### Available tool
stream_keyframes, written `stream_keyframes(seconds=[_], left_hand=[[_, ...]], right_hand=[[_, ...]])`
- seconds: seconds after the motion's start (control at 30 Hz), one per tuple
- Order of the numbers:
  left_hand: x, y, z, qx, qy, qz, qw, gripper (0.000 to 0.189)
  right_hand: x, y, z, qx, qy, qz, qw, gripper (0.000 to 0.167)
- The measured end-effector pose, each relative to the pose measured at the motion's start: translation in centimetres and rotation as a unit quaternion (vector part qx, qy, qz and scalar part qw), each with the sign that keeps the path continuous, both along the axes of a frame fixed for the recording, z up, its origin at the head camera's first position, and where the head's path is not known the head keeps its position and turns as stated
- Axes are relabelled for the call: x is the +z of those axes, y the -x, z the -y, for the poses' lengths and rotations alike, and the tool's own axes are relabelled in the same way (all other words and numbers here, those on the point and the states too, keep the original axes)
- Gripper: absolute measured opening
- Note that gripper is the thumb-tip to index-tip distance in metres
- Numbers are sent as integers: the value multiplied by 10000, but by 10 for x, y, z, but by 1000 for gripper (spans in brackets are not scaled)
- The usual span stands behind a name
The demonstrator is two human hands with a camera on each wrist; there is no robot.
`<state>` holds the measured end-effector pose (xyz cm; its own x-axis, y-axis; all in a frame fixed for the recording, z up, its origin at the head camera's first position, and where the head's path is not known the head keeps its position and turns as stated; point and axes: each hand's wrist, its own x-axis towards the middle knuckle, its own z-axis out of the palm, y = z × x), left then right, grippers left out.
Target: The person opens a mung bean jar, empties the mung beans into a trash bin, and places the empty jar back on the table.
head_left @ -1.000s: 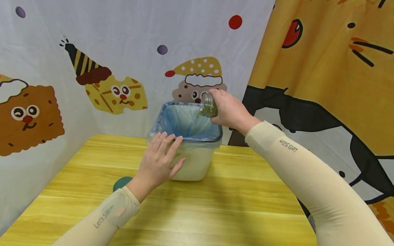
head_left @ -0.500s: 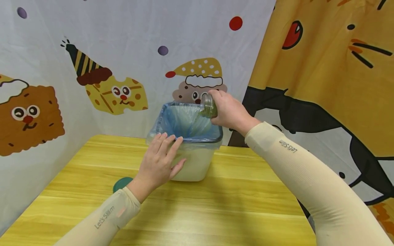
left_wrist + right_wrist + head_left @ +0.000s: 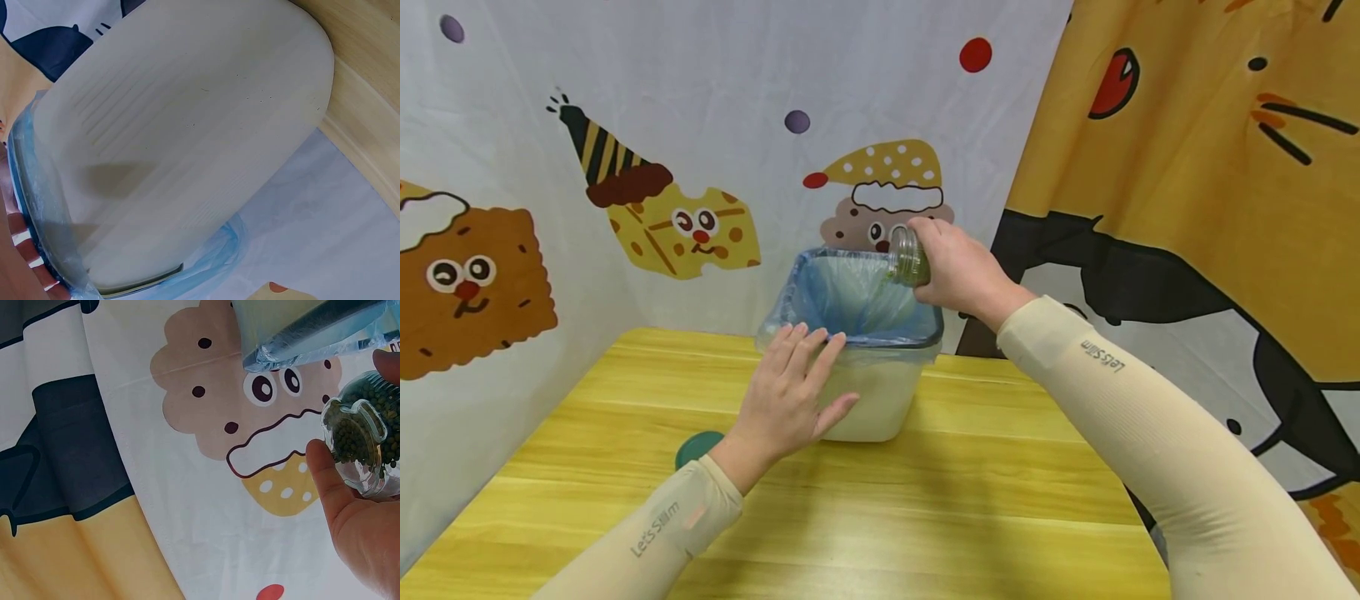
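Observation:
My right hand (image 3: 962, 268) grips a clear glass jar (image 3: 912, 257) of small green beans, tilted on its side with its mouth toward the left. A thin stream of green beans falls from the mouth into a pale bin (image 3: 880, 400) lined with a blue plastic bag (image 3: 838, 292). In the right wrist view, many beans (image 3: 375, 406) still show through the glass. My left hand (image 3: 784, 396) rests its extended fingers on the bin's near rim, thumb spread apart. The left wrist view shows the bin's side (image 3: 187, 125) close up, with those fingertips (image 3: 26, 250) at the rim.
A green round disc (image 3: 698, 448) lies on the yellow wood-grain table (image 3: 865, 517), partly hidden by my left wrist. Behind the bin hangs a white cloth (image 3: 715, 83) with cartoon prints. An orange printed curtain (image 3: 1187, 167) hangs at the right.
Beans keep falling from the jar, the stream thinner now than half a second ago. My left thumb has spread slightly to the right. Both hands otherwise stay in place.

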<state>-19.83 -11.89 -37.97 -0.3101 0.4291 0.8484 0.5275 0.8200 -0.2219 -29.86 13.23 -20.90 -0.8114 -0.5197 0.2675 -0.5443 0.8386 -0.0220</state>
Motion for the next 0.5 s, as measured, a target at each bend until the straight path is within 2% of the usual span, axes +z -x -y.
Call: stream_keyframes(seconds=[0.5], left_hand=[[-1,1,1,-86,-32,1,10000,86]], right_hand=[[2,0,2,50,-111,-102,9999,95]])
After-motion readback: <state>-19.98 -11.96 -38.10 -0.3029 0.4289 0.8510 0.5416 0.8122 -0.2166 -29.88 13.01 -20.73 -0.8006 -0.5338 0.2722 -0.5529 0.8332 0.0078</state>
